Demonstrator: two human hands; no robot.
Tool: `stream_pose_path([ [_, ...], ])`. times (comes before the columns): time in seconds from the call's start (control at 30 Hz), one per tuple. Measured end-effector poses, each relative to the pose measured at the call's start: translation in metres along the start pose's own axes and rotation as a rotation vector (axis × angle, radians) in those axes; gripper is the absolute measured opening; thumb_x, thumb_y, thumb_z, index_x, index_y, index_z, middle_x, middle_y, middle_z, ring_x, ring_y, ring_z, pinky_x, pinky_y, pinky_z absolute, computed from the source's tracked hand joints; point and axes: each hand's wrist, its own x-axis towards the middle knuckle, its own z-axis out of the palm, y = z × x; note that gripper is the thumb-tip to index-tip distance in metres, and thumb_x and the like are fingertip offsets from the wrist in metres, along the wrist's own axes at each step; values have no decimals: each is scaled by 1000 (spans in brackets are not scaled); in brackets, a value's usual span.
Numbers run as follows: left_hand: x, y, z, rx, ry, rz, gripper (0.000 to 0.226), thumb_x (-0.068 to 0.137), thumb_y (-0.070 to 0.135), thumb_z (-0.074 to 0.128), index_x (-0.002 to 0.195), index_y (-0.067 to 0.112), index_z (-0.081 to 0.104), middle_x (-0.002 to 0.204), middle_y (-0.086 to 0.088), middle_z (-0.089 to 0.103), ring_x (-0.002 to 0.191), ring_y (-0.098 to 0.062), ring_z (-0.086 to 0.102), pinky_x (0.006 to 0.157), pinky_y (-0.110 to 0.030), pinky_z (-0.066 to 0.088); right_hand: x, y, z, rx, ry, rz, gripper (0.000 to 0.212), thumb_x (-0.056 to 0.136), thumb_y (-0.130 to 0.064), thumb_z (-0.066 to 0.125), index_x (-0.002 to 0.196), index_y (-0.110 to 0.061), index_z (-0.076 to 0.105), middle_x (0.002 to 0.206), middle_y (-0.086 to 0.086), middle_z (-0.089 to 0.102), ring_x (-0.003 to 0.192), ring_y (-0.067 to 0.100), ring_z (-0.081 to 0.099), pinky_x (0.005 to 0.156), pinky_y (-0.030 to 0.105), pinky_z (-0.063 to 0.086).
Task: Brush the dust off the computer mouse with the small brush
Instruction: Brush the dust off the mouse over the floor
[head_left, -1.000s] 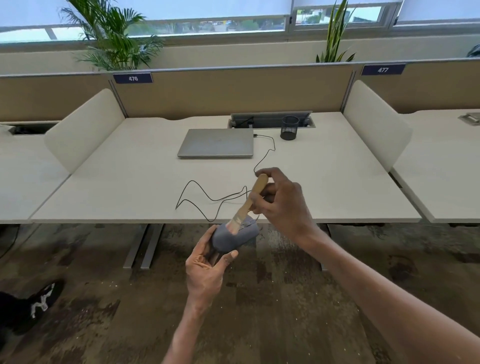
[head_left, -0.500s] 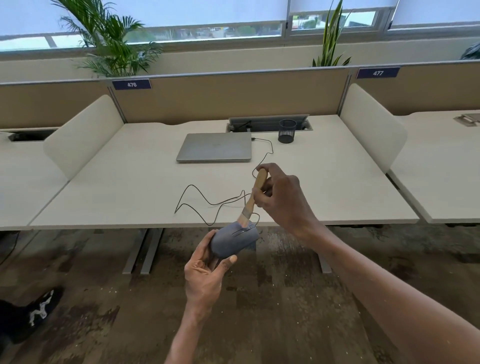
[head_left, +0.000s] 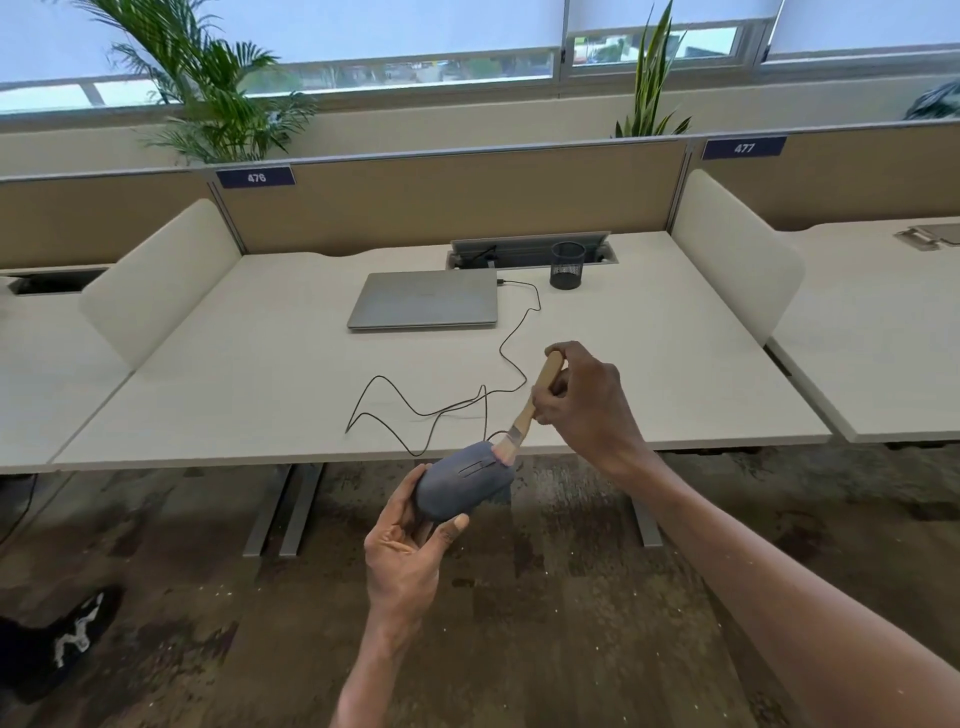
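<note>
A grey-blue computer mouse (head_left: 460, 486) is held in the air just in front of the desk edge, gripped from below by my left hand (head_left: 405, 551). My right hand (head_left: 587, 400) grips the wooden handle of a small brush (head_left: 535, 402). Its pale bristles rest on the far right end of the mouse, near the buttons. A thin black cable (head_left: 415, 410) runs in loops from the mouse across the desk to the laptop.
A closed silver laptop (head_left: 423, 306) lies on the pale desk (head_left: 260, 374), with a black mesh pen cup (head_left: 567, 265) behind it to the right. White dividers (head_left: 156, 280) flank the desk. A dark shoe (head_left: 57, 644) sits on the floor at lower left.
The brush has swept from the middle of the mouse's top to its far right end. The mouse has tilted slightly in my left hand.
</note>
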Motion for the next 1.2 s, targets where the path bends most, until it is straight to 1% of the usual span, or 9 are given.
stream_pose_path([
  [0.1,-1,1,0,-6,10,-7,69,69,0,78,133,17,58,128,-2,69,123,-18,63,96,-26,54,-3,3,-3,-40,48,-21,34,89,0,67,122,-3,57,78,14,69,69,31,72,63,49,60],
  [0.23,0,1,2,4,1,-11,70,70,1,79,135,18,57,129,-1,69,124,-17,63,97,-29,54,-4,0,-2,48,89,-37,35,93,-6,69,126,-6,56,84,8,71,71,21,74,65,39,64],
  [0.3,0,2,4,1,0,-16,70,71,0,78,135,17,56,129,0,69,124,-18,62,96,-27,54,-7,-1,-1,73,62,-59,36,94,-6,69,127,-9,55,88,6,72,75,20,75,68,38,65],
  [0.43,-2,2,4,3,9,-8,69,72,0,78,135,18,56,131,-4,67,124,-18,63,95,-26,55,-17,4,-4,73,-52,-129,37,96,-4,66,126,-20,53,86,6,71,73,25,73,70,46,62],
  [0.63,-4,1,5,-4,35,-10,69,70,1,77,133,20,56,129,-3,68,122,-17,64,95,-25,55,-26,15,-15,80,-183,-137,39,97,3,60,123,-25,56,86,1,72,80,-3,71,78,35,64],
  [0.8,-1,1,6,8,30,-12,69,71,3,79,134,21,57,128,0,69,121,-16,64,95,-25,54,-20,10,-20,97,-68,-200,34,94,10,60,108,-21,57,88,3,73,79,11,73,70,36,62],
  [0.97,2,0,8,15,40,-10,72,72,3,80,138,16,56,130,-3,68,122,-17,64,94,-24,54,-29,9,-12,81,-96,-267,23,92,10,62,103,-10,61,86,2,71,76,6,69,69,34,60],
  [1.1,2,-1,7,12,54,1,72,71,2,79,138,14,55,130,-4,68,121,-17,65,95,-26,54,-41,13,-15,84,-141,-271,25,91,12,62,101,-11,63,86,-2,71,82,0,70,68,19,58],
  [1.2,-1,-2,6,-5,62,-4,72,70,2,79,137,15,55,128,-3,68,120,-17,65,95,-25,55,-48,15,-21,122,-204,-208,31,89,14,59,100,-15,62,87,3,73,84,13,73,74,34,63],
])
